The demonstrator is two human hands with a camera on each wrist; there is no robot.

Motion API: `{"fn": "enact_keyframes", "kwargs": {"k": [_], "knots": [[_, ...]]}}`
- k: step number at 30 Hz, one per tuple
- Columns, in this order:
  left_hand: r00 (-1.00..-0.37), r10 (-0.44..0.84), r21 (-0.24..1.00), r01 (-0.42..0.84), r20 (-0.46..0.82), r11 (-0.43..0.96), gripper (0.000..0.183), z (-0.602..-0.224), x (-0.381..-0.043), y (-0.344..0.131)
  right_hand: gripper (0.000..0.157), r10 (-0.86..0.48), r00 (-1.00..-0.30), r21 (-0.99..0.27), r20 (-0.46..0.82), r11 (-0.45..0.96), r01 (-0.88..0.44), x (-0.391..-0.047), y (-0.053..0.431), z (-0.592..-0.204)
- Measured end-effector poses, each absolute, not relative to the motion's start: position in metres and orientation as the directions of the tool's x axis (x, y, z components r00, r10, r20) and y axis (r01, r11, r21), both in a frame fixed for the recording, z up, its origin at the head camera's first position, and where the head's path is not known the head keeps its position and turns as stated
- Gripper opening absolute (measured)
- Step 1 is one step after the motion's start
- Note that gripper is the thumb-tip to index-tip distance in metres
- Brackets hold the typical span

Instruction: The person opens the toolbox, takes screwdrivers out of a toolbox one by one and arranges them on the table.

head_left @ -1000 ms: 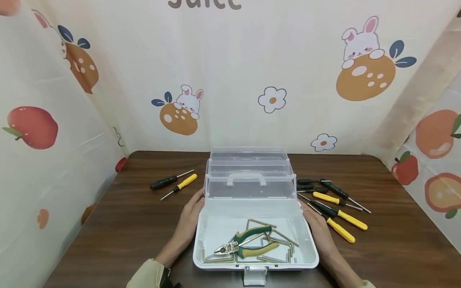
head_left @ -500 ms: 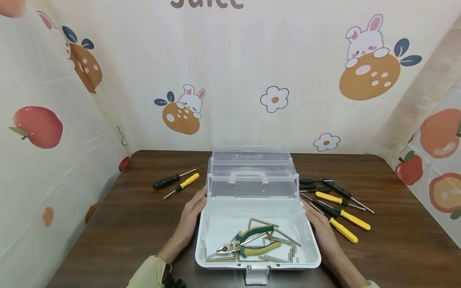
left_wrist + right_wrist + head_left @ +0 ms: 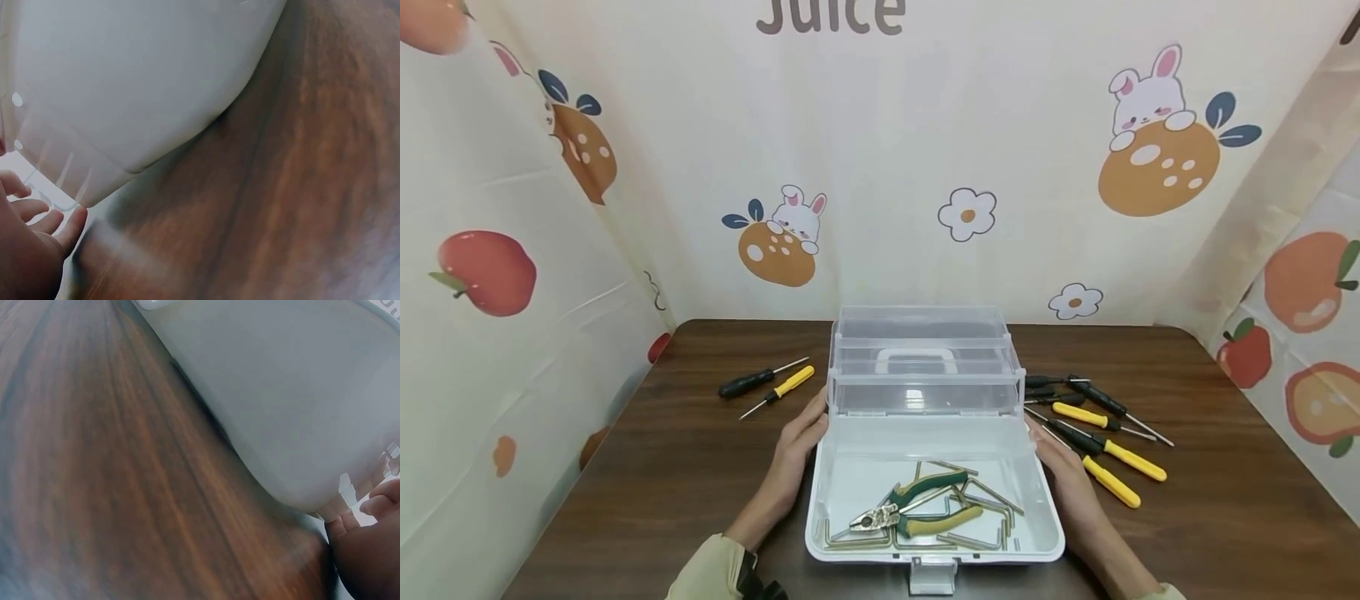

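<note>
A white toolbox [image 3: 887,433] with a clear lid [image 3: 925,350] raised at its back stands in the middle of the table. Inside lie combination pliers [image 3: 917,504] with green and yellow handles, and several L-shaped hex keys [image 3: 973,542] around and under them. My left hand [image 3: 793,450] holds the box's left side, its fingers reaching round the rear corner; the left wrist view shows fingertips right at that corner. On the opposite side my right hand [image 3: 1063,467] holds the box likewise, fingers [image 3: 378,506] bent at the rear corner. The box partly hides both sets of fingers.
Two screwdrivers, one black [image 3: 745,383] and one yellow [image 3: 793,381], lie left of the box. Several more [image 3: 1108,479] are heaped close to its right side. A printed curtain [image 3: 880,167] hangs behind the table [image 3: 647,467] and along both sides.
The view shifts slightly. On the lid, the handle now shows a little higher and a bright glint appears. Both hands stay on the box, and the tools have not moved.
</note>
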State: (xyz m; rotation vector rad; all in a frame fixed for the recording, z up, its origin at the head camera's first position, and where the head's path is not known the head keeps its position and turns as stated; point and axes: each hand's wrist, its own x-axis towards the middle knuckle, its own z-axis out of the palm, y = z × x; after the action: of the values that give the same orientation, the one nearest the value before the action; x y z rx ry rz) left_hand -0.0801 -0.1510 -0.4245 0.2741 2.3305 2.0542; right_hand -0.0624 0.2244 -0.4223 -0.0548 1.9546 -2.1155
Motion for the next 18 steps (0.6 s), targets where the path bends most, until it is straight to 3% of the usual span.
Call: {"fn": "enact_keyframes", "kwargs": {"k": [18], "knots": [[-0.989, 0.109, 0.990, 0.107, 0.097, 0.092, 0.058, -0.4235, -0.0805, -0.1515, 0.070, -0.202, -0.964, -0.981, -0.174, -0.048, 0.188, -0.0629, 0.2268, -0.4238]]}}
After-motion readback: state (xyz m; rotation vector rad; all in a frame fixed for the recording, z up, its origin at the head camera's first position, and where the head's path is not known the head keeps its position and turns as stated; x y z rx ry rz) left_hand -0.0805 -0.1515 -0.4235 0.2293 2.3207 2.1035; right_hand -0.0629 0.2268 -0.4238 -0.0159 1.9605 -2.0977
